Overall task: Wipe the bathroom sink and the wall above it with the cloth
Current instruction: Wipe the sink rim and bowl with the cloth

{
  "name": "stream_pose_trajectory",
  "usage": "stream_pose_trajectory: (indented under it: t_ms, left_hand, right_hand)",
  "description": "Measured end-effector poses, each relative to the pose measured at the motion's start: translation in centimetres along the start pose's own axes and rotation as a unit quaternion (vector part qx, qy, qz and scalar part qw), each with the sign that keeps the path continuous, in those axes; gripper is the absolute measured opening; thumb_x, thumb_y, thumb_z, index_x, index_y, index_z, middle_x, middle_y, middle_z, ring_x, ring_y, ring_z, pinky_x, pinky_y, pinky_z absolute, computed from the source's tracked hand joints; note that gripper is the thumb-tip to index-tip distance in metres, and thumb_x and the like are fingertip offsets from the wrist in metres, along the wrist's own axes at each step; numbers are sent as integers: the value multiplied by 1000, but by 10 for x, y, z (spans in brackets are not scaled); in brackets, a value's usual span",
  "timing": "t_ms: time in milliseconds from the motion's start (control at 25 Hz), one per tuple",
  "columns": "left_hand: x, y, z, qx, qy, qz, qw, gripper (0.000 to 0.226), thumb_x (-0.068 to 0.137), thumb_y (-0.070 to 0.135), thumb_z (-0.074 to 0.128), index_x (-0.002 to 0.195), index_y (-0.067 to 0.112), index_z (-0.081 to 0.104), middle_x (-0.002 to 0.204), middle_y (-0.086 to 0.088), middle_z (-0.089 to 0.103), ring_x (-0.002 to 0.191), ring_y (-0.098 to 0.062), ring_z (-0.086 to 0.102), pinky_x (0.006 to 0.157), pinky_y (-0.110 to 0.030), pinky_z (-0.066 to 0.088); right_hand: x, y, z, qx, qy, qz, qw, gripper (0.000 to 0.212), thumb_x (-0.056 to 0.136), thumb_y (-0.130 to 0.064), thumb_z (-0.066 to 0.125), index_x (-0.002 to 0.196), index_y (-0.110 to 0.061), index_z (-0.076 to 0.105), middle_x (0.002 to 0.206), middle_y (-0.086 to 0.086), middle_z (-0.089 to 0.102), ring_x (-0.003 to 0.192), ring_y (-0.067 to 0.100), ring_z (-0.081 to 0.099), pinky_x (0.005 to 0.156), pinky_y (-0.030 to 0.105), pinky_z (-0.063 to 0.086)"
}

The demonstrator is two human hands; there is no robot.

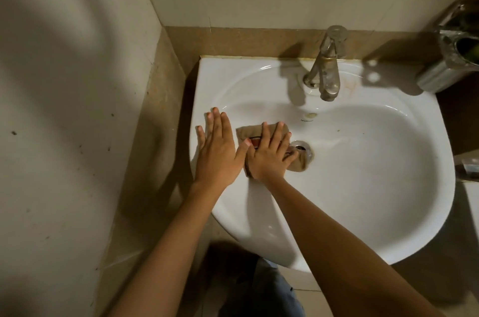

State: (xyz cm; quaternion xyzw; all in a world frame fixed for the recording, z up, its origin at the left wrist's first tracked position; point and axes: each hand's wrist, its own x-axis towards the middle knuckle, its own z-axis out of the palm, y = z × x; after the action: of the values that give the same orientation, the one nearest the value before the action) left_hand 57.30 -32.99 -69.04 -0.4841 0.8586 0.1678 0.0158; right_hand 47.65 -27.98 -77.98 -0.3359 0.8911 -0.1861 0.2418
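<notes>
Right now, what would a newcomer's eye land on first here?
First, the right hand pressing the brown cloth flat in the white sink, at the drain. Next, the left hand spread flat on the sink's left rim. Behind them, the tarnished metal tap stands at the back edge.

We find the scene dim and warm-toned, lit from the right, to judge by how the shadows fall. The white sink (363,187) is the brightest surface, with soft streaks of glare along its rim and bowl. The tap (325,65) throws a dark shadow leftward onto the basin, and the arms (181,226) cast broad, soft-edged shadows on the side wall (64,109). The upper left corner looks smeared and hazy, perhaps shadow or motion blur. Straight edges bow toward the margins — wide-angle distortion. The metal holder (451,57) at the right edge is soft, and small bright reflections sit on the sink beside it.
</notes>
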Motion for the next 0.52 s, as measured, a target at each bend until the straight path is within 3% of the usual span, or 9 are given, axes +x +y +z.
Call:
stream_pose_trajectory:
  t_ms: [120, 200, 360, 520]
  left_hand:
    - [-4, 3, 0, 84, 28, 11, 996, 74, 95, 52, 24, 149, 10, -3, 157, -15, -13, 144, -30, -16, 115, -44, -9]
    - [-8, 2, -7, 52, 70, 0, 996, 72, 95, 49, 30, 149, 11, 1, 157, -15, -9, 144, -31, -14, 113, -43, -12]
    - [-18, -12, -27, -96, 122, -107, 982, 75, 93, 46, 41, 149, 10, 5, 158, -15, -4, 145, -29, -10, 113, -40, -11]
    - [-34, -21, -34, -108, 106, -138, 979, 76, 93, 46, 41, 149, 12, 3, 158, -13, -5, 145, -29, -11, 116, -43, -6]
  right_hand:
    - [4, 10, -5, -36, 1, 58, 998, 69, 94, -57, 31, 151, -28, 3, 158, 6, -15, 143, 33, -14, 108, 63, 0]
    - [1, -1, -7, -29, -37, 59, 997, 69, 94, -57, 32, 150, -30, 3, 158, 6, -16, 142, 34, -15, 108, 62, 1]
    - [-33, -45, -6, 71, -120, -12, 990, 64, 94, -56, 34, 149, -35, 6, 158, 0, -14, 142, 29, -16, 109, 59, -4]
    - [-79, -68, -6, 124, -126, -93, 980, 68, 92, -58, 35, 148, -34, 4, 159, 0, -7, 143, 28, -9, 110, 59, 3]
